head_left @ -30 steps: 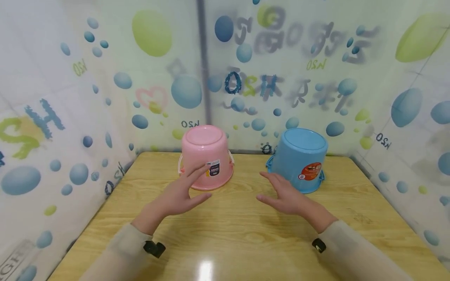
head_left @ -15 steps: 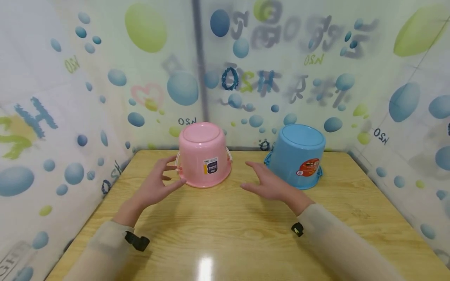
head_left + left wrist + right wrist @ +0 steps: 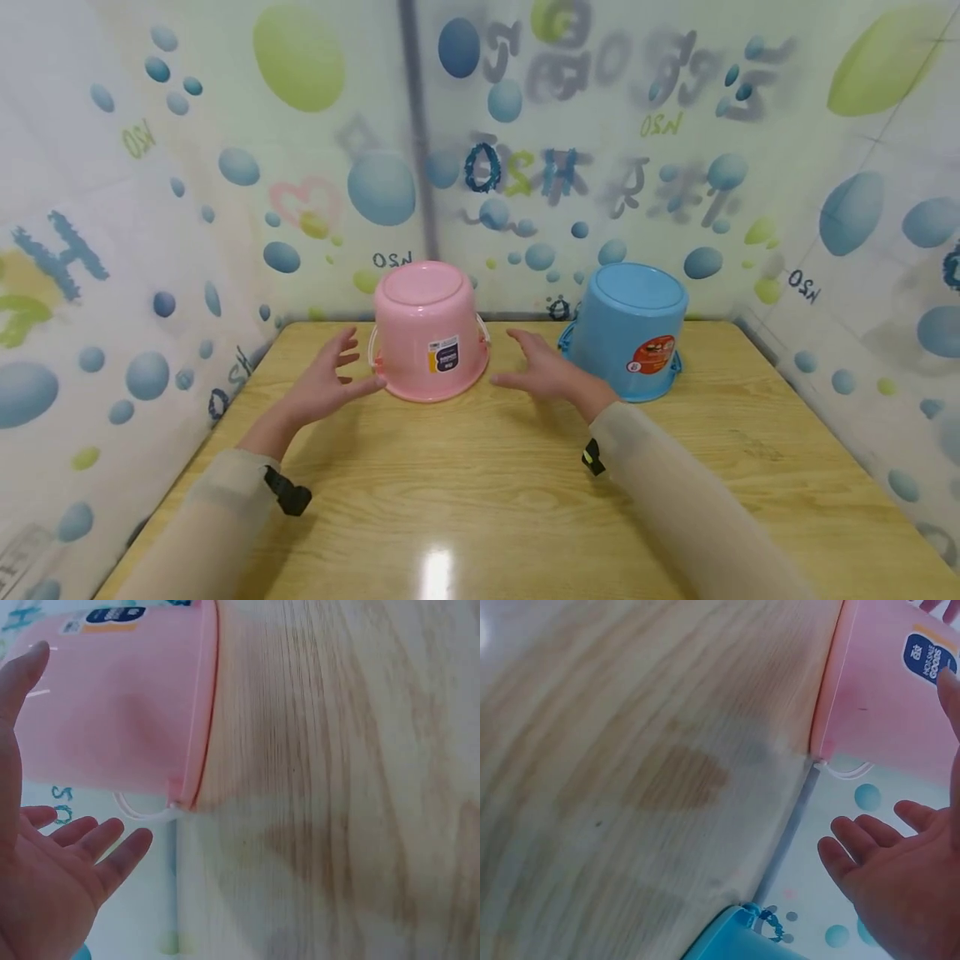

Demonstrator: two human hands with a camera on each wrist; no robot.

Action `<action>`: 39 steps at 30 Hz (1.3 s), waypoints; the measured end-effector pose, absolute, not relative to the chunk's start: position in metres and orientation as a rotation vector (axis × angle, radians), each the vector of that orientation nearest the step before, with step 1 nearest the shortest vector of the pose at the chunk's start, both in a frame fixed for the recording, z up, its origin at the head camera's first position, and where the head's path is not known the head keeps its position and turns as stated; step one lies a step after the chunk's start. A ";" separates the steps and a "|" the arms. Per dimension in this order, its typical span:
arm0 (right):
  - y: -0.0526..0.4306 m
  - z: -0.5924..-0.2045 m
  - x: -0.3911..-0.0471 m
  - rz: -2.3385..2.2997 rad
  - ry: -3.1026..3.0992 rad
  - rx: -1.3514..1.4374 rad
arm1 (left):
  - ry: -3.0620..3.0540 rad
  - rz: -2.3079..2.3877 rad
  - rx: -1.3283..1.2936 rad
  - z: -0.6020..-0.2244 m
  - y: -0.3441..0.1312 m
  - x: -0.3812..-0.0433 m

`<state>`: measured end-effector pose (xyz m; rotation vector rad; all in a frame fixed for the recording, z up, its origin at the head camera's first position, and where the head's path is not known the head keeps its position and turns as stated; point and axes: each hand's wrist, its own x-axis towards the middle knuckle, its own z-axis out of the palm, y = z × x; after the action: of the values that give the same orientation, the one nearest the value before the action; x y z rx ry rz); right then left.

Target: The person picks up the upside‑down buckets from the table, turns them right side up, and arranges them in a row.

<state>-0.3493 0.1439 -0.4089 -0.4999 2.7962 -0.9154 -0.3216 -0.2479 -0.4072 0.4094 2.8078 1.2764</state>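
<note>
Head view: two hands, two buckets, one table. Pink bucket (image 3: 423,329), upside down on the wooden table (image 3: 480,483), left of centre, towards the back edge; white handle (image 3: 372,346) at its sides, printed label (image 3: 443,354) on its front. Blue bucket (image 3: 633,329), likewise upside down, well apart to the right; red oval sticker (image 3: 651,355), blue handle. Left hand (image 3: 322,387): just beside the pink bucket's left side, fingers loosely bent and parted, thumb set wide towards the bucket's rim; nothing held; thumb contact cannot be told. Right hand (image 3: 546,371): between the two buckets, near the pink one, thumb and fingers well parted and pointing at it; nothing held. Pale sleeves (image 3: 675,492) on both arms; black device (image 3: 287,492) at each wrist. Behind, a wall covering (image 3: 510,250) with blue and green bubbles.

Left wrist view: left hand at the left edge, palm showing, four fingers slightly bent, thumb raised in front of the pink bucket; grasp vacant.

Right wrist view: right hand at the right edge, palm showing, fingers relaxed, thumb across the line of sight to the pink bucket's label; grasp vacant. Part of the blue bucket at the bottom.
</note>
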 end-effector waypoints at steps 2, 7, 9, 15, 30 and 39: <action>0.141 -0.412 -0.355 -0.905 2.786 -0.499 | 2.792 1.236 0.402 -0.411 -0.249 -0.327; 0.130 -0.423 -0.367 -0.889 2.733 -0.507 | 2.791 1.081 0.364 -0.425 -0.250 -0.342; 0.125 -0.428 -0.372 -0.902 2.709 -0.497 | 2.798 1.048 0.345 -0.430 -0.250 -0.348; 0.108 -0.438 -0.388 -0.961 2.655 -0.501 | 2.812 1.040 0.301 -0.443 -0.256 -0.359; 0.090 -0.443 -0.395 -1.100 2.649 -0.456 | 2.721 1.040 0.256 -0.443 -0.250 -0.372; 0.093 -0.439 -0.394 -0.913 2.748 -0.414 | 2.716 1.010 0.304 -0.442 -0.245 -0.379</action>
<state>-0.3936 0.0928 -0.4393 -0.4142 2.7481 -0.9134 -0.3794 -0.2452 -0.4417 0.3038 2.7164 1.0101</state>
